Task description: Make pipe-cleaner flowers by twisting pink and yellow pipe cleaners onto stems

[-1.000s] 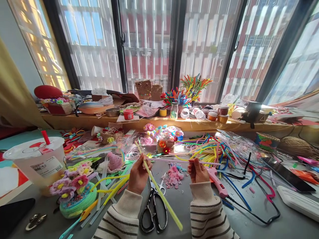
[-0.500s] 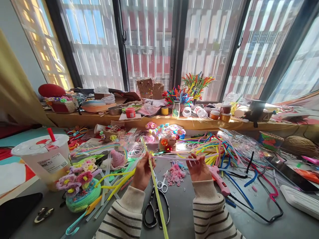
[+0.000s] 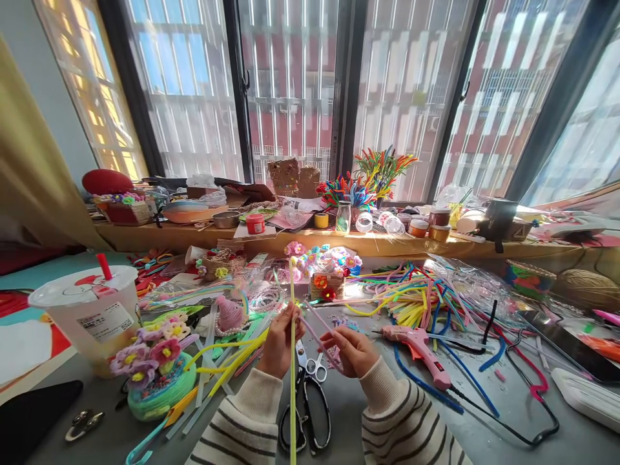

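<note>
My left hand (image 3: pixel 278 342) pinches a long pale yellow pipe cleaner (image 3: pixel 293 400), which stands nearly upright in the view and runs down past the sleeve. At the same pinch a lilac pipe cleaner (image 3: pixel 312 334) meets it. My right hand (image 3: pixel 356 352) is closed on the lilac one, which bends into a narrow loop between the hands. Under the hands lie black-handled scissors (image 3: pixel 317 416) and small white-handled scissors (image 3: pixel 317 368). Just right of my right hand, a pink glue gun (image 3: pixel 421 352) rests on the grey table (image 3: pixel 349 439).
A lidded drink cup (image 3: pixel 87 323) and a green pot of fuzzy flowers (image 3: pixel 162 391) stand left. Several loose pipe cleaners (image 3: pixel 411 307) lie piled to the right, near the glue gun's black cord (image 3: pixel 498 420). Jars and craft pieces line the sill (image 3: pixel 271 242).
My right hand has moved left, toward my left hand, and the lilac pipe cleaner has gone from stretched straight to bent. The yellow pipe cleaner has turned more upright.
</note>
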Demonstrator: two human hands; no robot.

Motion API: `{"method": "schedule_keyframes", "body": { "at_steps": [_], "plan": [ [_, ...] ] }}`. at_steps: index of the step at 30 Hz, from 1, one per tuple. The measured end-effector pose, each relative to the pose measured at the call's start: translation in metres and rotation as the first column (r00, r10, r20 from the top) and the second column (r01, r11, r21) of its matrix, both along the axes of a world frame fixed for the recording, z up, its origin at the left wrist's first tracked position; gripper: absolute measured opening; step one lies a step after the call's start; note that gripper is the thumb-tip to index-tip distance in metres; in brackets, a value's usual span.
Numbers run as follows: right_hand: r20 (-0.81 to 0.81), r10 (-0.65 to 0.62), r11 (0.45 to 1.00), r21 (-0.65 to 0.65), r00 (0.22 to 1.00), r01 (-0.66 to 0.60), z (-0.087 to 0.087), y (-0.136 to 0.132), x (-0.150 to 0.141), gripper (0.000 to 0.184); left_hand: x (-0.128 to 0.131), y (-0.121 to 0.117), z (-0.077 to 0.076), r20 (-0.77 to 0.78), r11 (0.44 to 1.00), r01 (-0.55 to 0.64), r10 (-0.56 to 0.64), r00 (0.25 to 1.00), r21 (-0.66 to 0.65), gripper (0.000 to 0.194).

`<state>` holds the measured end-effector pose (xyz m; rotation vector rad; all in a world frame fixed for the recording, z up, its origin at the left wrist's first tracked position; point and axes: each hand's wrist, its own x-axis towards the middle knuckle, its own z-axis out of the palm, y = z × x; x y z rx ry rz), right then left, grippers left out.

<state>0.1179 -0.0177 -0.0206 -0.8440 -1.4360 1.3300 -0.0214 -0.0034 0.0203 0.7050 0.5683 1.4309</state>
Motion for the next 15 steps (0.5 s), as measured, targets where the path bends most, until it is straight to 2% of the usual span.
{"method": "schedule_keyframes", "body": {
  "at_steps": [4, 7, 11, 15],
  "plan": [
    [-0.011, 0.167, 0.984, -0.056, 0.986, -0.168, 0.001, -0.003, -0.003, 0.044, 0.002, 0.0, 0.0, 0.012, 1.0, 0.014, -0.014, 1.0, -0.023, 0.028],
    [0.017, 0.13, 0.991, -0.032, 0.991, -0.129, 0.003, -0.005, -0.001, 0.045, -0.001, 0.002, 0.0, 0.07, 0.999, 0.038, -0.038, 0.997, 0.014, 0.028],
    [-0.018, 0.05, 0.999, -0.007, 0.999, -0.05, 0.005, -0.004, 0.005, 0.043, -0.009, 0.007, -0.001, 0.177, 0.998, 0.006, -0.018, 0.984, 0.069, 0.025],
    [-0.062, 0.053, 0.998, -0.03, 0.997, -0.055, 0.006, -0.002, 0.009, 0.042, -0.011, 0.009, -0.003, 0.155, 0.997, -0.061, 0.066, 0.986, -0.037, 0.018]
  ]
}}
